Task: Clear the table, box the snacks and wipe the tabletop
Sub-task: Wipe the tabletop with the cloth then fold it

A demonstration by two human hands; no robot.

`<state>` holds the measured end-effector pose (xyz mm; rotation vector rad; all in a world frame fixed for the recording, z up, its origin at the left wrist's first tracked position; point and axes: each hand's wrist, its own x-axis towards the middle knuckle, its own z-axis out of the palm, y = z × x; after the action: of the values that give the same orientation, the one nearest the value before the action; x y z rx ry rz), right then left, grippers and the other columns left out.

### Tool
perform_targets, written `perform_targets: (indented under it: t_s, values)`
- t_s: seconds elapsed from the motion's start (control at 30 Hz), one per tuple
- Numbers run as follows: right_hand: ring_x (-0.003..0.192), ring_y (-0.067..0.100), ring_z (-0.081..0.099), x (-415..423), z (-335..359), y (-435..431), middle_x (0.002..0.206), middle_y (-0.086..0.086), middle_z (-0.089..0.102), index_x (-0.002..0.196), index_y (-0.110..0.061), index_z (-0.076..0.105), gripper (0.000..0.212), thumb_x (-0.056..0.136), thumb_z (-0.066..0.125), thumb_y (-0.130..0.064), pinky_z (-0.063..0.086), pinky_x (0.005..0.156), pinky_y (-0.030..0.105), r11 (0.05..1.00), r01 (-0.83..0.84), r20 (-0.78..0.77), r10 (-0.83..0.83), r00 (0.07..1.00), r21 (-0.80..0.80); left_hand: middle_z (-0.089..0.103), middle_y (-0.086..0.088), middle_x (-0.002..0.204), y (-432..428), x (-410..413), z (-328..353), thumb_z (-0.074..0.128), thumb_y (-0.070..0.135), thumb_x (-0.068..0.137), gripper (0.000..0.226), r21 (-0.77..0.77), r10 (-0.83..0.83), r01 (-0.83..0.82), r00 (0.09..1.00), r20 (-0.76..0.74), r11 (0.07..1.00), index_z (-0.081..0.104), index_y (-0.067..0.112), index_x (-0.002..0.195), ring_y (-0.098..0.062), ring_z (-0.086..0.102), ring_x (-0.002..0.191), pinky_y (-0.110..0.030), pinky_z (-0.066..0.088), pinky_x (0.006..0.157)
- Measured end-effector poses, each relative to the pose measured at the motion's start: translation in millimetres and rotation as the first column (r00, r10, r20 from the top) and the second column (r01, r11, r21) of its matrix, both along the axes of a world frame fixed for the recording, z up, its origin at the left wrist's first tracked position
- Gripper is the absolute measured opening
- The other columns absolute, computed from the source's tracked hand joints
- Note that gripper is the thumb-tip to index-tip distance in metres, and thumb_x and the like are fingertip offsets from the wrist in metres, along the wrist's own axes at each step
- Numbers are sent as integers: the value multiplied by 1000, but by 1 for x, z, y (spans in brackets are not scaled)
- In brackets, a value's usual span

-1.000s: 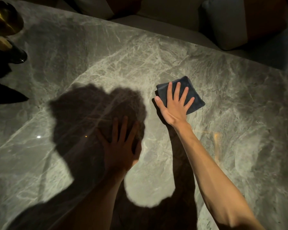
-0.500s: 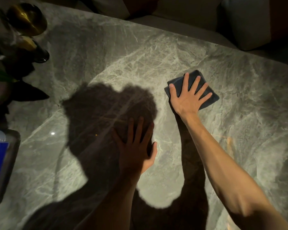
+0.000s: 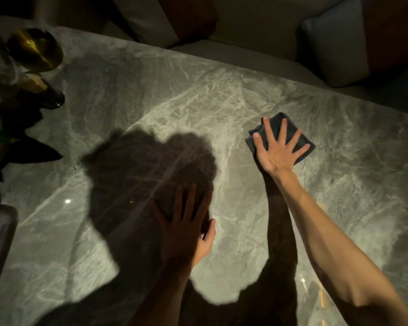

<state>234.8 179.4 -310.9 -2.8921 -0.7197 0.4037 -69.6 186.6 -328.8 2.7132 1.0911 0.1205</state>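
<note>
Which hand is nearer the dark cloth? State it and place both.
Right. The right hand presses flat on the dark cloth, fingers spread. The left hand rests on the marble tabletop, apart from the cloth, down-left of it.

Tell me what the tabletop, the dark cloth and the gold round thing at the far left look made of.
Tabletop: looks like polished grey marble or marble-look stone; pale veins, glossy reflections of light.
Cloth: soft dark fabric, perhaps microfibre; folded, matt, rumpled edge.
Gold round thing: seems shiny metal or metal-coated; bright curved glint; cannot say which.
</note>
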Motion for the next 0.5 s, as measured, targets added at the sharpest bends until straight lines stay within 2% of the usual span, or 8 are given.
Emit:
perform_targets:
  t_s: [0.13, 0.2, 0.27, 0.37, 0.5]
  values:
    - [151, 38, -6, -50, 1, -17, 166, -7, 3, 147, -57, -2, 57, 93, 10, -69, -7, 114, 70, 979, -201, 87, 204, 975, -47, 23, 0, 164, 3, 0, 1, 46, 52, 88, 68, 14, -4, 5, 999, -50, 1000, 26, 42, 152, -30, 18, 153, -79, 10, 108]
    - [152, 36, 1, -78, 2, -54, 166, -5, 7, 152, -50, 3, 57, 98, 16, -62, -1, 116, 68, 952, -300, 131, 306, 943, -68, 22, 0, 165, 2, -2, 2, 42, 54, 91, 66, 7, -22, 22, 998, -64, 1000, 23, 42, 153, -29, 17, 154, -79, 9, 108]
    - [153, 29, 5, -85, 1, -98, 166, -5, 8, 154, -42, 3, 58, 100, 13, -59, 8, 119, 64, 944, -320, 138, 329, 934, -81, 19, 0, 166, 1, -2, 1, 38, 55, 92, 65, 4, -25, 25, 997, -74, 1000, 18, 43, 154, -29, 13, 154, -79, 9, 108]
    - [153, 24, 8, -48, 6, -120, 166, -1, 9, 156, -37, 3, 60, 100, 8, -57, 16, 120, 57, 983, -171, 122, 177, 977, -60, 14, 0, 167, -1, -2, -3, 40, 55, 90, 69, 13, -25, 26, 997, -77, 1000, 16, 42, 154, -30, 9, 155, -80, 8, 107]
    - [153, 28, -8, 10, 5, -64, 166, 1, -4, 150, -51, 0, 55, 97, 9, -61, -2, 119, 63, 993, 112, 64, -110, 992, -30, 14, -2, 167, -1, 0, -2, 48, 53, 83, 78, 37, -29, 31, 997, -71, 999, 20, 40, 154, -31, 11, 154, -80, 5, 108]
